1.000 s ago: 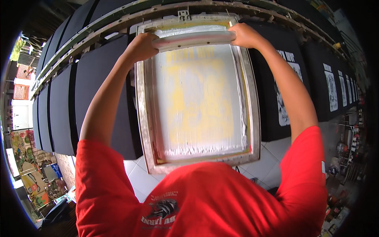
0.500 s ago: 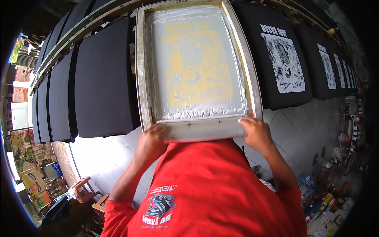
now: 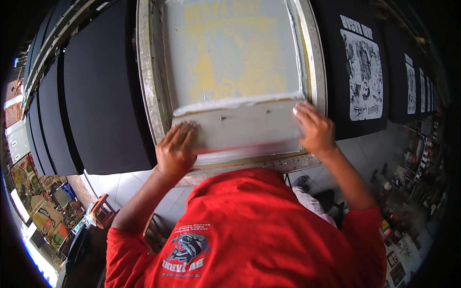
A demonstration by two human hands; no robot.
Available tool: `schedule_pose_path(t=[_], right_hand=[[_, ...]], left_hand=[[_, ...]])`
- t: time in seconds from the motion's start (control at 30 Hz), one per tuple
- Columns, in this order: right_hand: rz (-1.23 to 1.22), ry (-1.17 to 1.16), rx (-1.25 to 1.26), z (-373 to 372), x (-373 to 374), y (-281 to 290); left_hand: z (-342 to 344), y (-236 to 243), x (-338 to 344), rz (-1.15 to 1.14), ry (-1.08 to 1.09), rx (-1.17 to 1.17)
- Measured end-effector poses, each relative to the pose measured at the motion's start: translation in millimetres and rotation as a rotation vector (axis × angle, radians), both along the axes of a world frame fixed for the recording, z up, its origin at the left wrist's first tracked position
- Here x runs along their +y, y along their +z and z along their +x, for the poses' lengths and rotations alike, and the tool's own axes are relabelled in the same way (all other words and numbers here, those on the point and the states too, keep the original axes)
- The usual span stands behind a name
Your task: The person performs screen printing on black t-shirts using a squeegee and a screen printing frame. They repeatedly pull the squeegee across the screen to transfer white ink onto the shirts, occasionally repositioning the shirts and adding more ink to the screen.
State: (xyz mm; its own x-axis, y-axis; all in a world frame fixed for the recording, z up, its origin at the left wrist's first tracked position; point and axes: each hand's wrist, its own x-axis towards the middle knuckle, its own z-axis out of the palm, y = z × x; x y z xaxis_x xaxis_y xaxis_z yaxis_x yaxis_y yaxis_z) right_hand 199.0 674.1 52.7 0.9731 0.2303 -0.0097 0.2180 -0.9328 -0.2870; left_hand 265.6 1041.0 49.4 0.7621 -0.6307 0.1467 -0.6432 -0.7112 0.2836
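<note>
White paste (image 3: 237, 102) ridges the far edge of the pale squeegee (image 3: 245, 128), which we hold over the mesh (image 3: 225, 62), toward six o'clock within the screen frame (image 3: 145, 67). Our left hand (image 3: 176, 150) pinches its nine-o'clock end, and our right hand (image 3: 317, 129) pinches its three-o'clock end. Beside the frame, a plain black panel (image 3: 98, 96) lies at nine o'clock and a printed black panel (image 3: 365, 77) at three.

The squeegee (image 3: 245, 128) is pale grey, edged red. Toward twelve o'clock, grey mesh (image 3: 230, 55) shows patchy yellow. Black fabric (image 3: 337, 62) at two o'clock bears white print (image 3: 366, 79).
</note>
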Motion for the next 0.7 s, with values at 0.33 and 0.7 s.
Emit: schedule_pose_path(t=[0.33, 0.7], right_hand=[[-0.006, 0.073, -0.142, 172.6, -38.5, -16.3], [-0.061, 0.109, -0.177, 341.7, -70.7, 0.4]], left_hand=[[165.2, -18.0, -31.1, -0.004, 0.038, -0.141], [332.2, 11.6, -66.3, 0.240, 0.124, -0.035]])
